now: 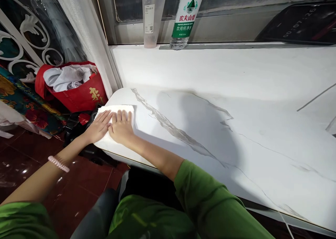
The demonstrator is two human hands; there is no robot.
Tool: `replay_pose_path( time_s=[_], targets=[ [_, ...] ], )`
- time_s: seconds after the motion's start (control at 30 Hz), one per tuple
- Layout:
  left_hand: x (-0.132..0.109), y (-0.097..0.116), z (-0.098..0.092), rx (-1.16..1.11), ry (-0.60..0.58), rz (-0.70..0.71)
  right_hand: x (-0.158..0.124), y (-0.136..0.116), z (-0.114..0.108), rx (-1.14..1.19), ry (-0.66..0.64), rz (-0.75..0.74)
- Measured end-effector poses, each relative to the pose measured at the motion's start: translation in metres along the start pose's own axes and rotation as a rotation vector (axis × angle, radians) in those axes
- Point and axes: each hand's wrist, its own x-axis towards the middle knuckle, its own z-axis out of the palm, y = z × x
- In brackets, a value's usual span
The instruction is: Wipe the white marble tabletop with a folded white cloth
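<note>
A white folded cloth (123,108) lies on the near left corner of a white marble-patterned ledge (210,102). My left hand (99,126) rests flat on the cloth's left part, fingers stretched out. Beside it, my right hand (121,127) presses flat on the cloth too, fingers together and pointing away from me. The two hands touch each other. Both arms come in green sleeves, and a pink hair tie sits on my left wrist.
A clear plastic cup (153,14) and a green-labelled water bottle (186,18) stand at the back by the window. A dark phone (301,23) leans at the back right. A red bag (70,84) with clothes sits on the floor at left.
</note>
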Motion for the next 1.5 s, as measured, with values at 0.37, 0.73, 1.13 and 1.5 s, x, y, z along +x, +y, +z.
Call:
replay_pose_path(
  time_s=[0.37,0.73,1.13,1.5],
  targets=[
    [0.148,-0.04,0.017,-0.009,-0.068,0.05,0.097,0.083,0.016,-0.028,0.087,0.159],
    [0.212,-0.048,0.027,-0.028,-0.088,0.061,0.134,0.129,0.019,-0.055,0.122,0.205],
    [0.064,0.06,0.023,0.001,0.056,0.052,-0.012,0.085,-0.015,-0.069,0.061,0.01],
    [0.003,0.15,0.012,0.057,0.052,0.176,-0.12,0.079,-0.037,-0.102,0.12,-0.072]
  ],
)
